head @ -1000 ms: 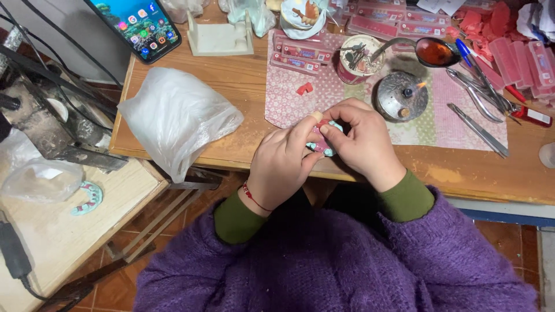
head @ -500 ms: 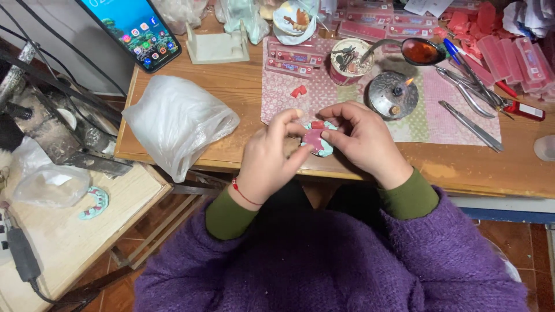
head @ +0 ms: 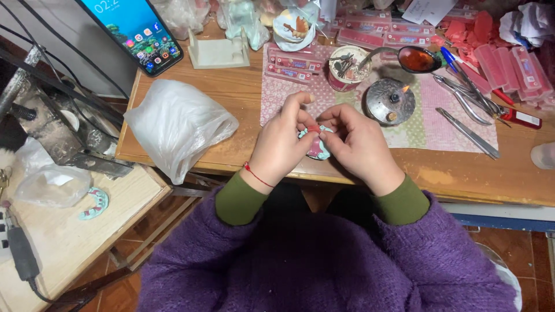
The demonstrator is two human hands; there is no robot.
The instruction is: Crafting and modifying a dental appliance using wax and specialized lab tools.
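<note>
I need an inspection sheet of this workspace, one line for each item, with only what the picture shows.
Surface: wooden desk with a patterned mat on it.
Job's things: small teal and pink piece, held between both hands above the desk edge.
Clutter: white plastic bag, phone, round metal burner, metal tools, pink wax strips.
Hands: left hand and right hand pinch the piece.
Cables: black cable on the side table.
Surroundings: tiled floor.

plastic bag (head: 176, 124) left of the hands (head: 321, 144), round burner (head: 390, 101) behind (on the mat (head: 416, 130)).
</note>
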